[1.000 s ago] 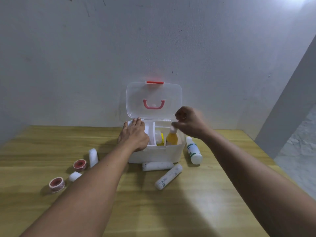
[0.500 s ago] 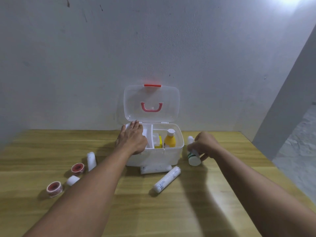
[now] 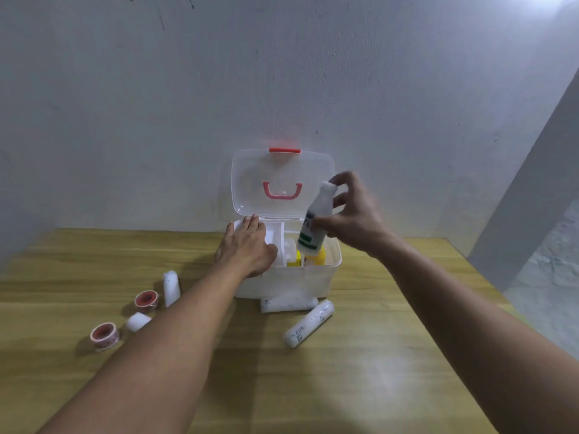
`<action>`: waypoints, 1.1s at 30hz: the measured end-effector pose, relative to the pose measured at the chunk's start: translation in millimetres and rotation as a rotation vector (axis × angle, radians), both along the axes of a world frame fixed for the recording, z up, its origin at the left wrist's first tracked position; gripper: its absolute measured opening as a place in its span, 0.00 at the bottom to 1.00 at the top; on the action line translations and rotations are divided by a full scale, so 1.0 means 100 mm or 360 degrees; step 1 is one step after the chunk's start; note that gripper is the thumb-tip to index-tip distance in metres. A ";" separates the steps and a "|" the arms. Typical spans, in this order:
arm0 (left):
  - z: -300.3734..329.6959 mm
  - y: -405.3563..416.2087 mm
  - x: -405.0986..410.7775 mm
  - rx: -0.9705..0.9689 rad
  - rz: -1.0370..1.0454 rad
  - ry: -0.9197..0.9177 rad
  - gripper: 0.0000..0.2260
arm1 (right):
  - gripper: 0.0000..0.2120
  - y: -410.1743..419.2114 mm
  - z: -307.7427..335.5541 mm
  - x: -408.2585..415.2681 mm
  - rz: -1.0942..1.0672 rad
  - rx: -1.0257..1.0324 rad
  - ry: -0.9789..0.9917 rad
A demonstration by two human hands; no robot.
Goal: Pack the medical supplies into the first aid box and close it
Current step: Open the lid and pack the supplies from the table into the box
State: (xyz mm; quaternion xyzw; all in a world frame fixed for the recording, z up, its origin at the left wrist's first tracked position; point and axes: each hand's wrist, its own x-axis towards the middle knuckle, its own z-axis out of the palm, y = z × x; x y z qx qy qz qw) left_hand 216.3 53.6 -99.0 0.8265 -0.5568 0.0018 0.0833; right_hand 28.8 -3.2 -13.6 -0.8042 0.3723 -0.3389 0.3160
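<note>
The white first aid box (image 3: pixel 313 278) stands at the back of the wooden table, its clear lid (image 3: pixel 257 170) with a red handle raised against the wall. My left hand (image 3: pixel 247 249) lies flat on the box's left rim. My right hand (image 3: pixel 357 219) holds a white bottle with a green label (image 3: pixel 315 225) upright and tilted above the box's right compartment. A yellow bottle (image 3: pixel 318 260) and a small yellow box (image 3: pixel 294 261) sit inside. Two white bandage rolls (image 3: pixel 308 324) (image 3: pixel 288 303) lie in front of the box.
Left of my left arm lie two red tape rolls (image 3: pixel 146 299) (image 3: pixel 104 335), a long bandage roll (image 3: pixel 171 287) and a small white roll (image 3: pixel 138 321). The grey wall stands right behind the box. The table's right edge (image 3: pixel 470 274) drops to a floor.
My right hand picked the white bottle off the table right of the box and lifted it over the open box. My left hand stayed on the rim.
</note>
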 end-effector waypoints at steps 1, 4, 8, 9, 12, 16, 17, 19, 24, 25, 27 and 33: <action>0.00 0.00 0.00 -0.0008 -0.0001 -0.0008 0.29 | 0.30 0.04 -0.04 0.04 0.0022 -0.0058 0.0094; 0.01 0.00 -0.01 -0.0019 -0.0011 -0.0007 0.28 | 0.30 0.09 -0.18 0.10 0.0076 -0.0216 0.0300; 0.01 0.00 -0.01 -0.0020 -0.0020 0.0001 0.28 | 0.31 0.10 -0.27 0.15 0.0072 -0.0386 0.0534; 0.01 -0.01 0.00 -0.0019 -0.0020 0.0006 0.28 | 0.31 0.10 -0.28 0.17 0.0070 -0.0417 0.0587; 0.01 -0.01 0.00 -0.0016 -0.0015 0.0020 0.29 | 0.33 0.08 -0.33 0.19 0.0095 -0.0494 0.0730; 0.01 -0.02 0.00 -0.0001 -0.0012 0.0019 0.29 | 0.28 0.05 -0.36 0.21 0.0096 -0.0464 0.0780; 0.01 -0.02 0.00 0.0000 -0.0010 0.0017 0.29 | 0.24 0.05 -0.36 0.21 0.0102 -0.0448 0.0780; 0.01 -0.02 0.00 0.0002 -0.0006 0.0006 0.29 | 0.18 0.05 -0.38 0.22 0.0130 -0.0443 0.0819; 0.03 -0.01 -0.01 0.0012 -0.0009 0.0002 0.29 | 0.20 0.08 -0.40 0.24 0.0221 -0.0392 0.0793; 0.02 -0.01 -0.01 0.0011 -0.0007 0.0004 0.29 | 0.22 0.09 -0.38 0.23 0.0243 -0.0349 0.0776; 0.02 -0.01 -0.02 0.0005 -0.0002 0.0008 0.29 | 0.24 0.12 -0.35 0.19 0.0240 -0.0294 0.0721; 0.02 -0.01 -0.01 0.0021 -0.0011 0.0003 0.28 | 0.06 0.26 -0.24 -0.11 0.0133 -0.0521 0.0660</action>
